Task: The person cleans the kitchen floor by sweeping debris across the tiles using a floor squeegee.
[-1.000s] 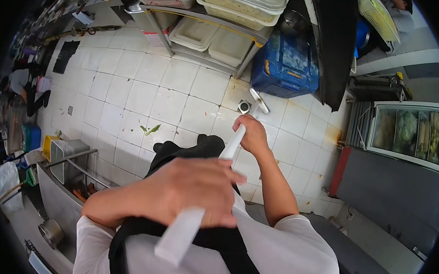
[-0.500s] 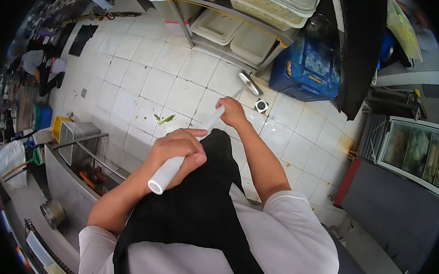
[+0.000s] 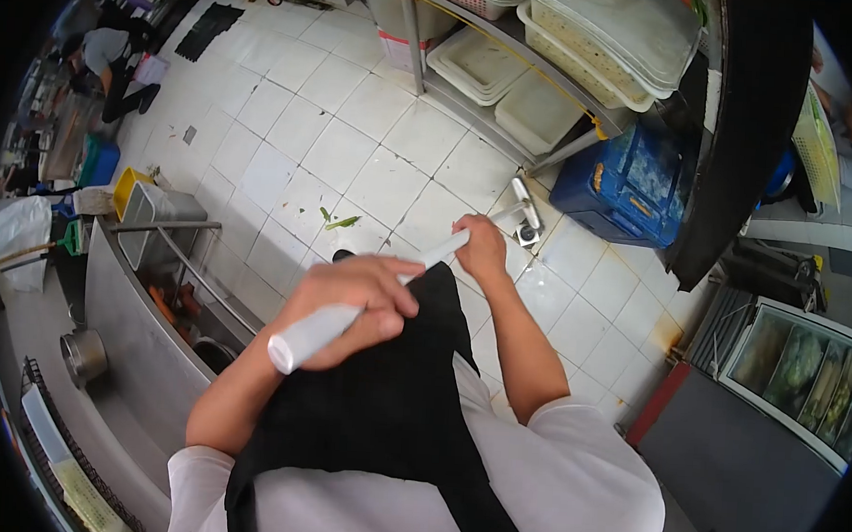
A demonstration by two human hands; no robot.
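Observation:
A long white-handled floor squeegee [image 3: 446, 252] slants across in front of my black apron. My left hand [image 3: 352, 305] is wrapped round its upper part, with the open white end sticking out below the palm. Farther down the handle, my right hand [image 3: 482, 250] is closed round it. The squeegee's pale metallic head [image 3: 526, 204] rests on the white tiled floor, beside a small square floor drain [image 3: 528, 235]. Some green leaf scraps [image 3: 342, 222] lie on the tiles to the left of the head.
A metal shelf with lidded plastic tubs [image 3: 475, 64] and a blue bin [image 3: 628, 185] stand ahead. To the left are a steel counter [image 3: 153, 319] and a grey bin [image 3: 164, 209]. A glass-topped cooler [image 3: 796, 372] is at right. A person [image 3: 109, 57] bends at the far left.
The squeegee head has moved right and towards me, next to the drain, and turned. Both hands moved with the handle. The view has shifted and turned slightly.

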